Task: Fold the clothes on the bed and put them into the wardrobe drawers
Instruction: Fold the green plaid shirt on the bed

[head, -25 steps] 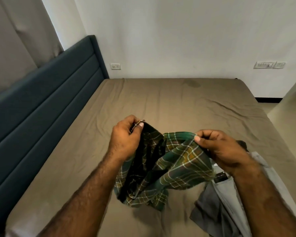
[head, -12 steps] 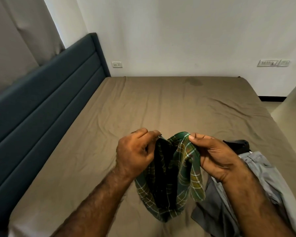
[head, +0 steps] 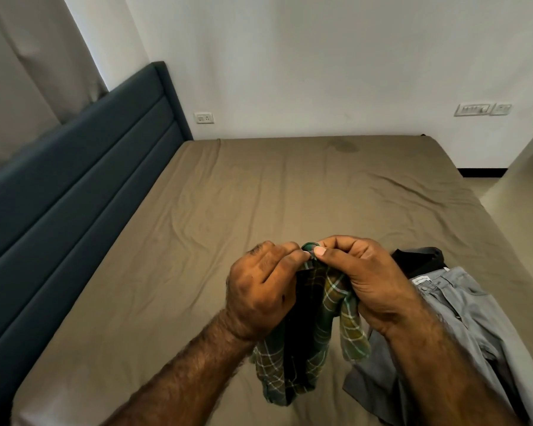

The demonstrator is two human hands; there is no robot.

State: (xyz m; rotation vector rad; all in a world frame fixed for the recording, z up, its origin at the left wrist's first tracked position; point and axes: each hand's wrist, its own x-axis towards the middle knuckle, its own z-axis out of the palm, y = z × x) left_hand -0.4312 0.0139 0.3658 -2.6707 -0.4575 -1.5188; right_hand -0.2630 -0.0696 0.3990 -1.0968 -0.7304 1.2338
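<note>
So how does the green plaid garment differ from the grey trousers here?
The green plaid garment is checked green, yellow and white; the grey trousers are plain grey. The plaid garment hangs bunched, pinched at its top edge by the left hand and the right hand; the trousers lie untouched on the brown bed sheet. Neither is folded yet.

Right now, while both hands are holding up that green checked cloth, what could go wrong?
1. Both the left hand and right hand pinch only the top edge of the green checked cloth; the rest hangs bunched, so the fold might come out crooked.
2. The cloth's lower end hangs close to the grey trousers lying unfolded on the bed. Laid down there, the two could tangle.
</note>
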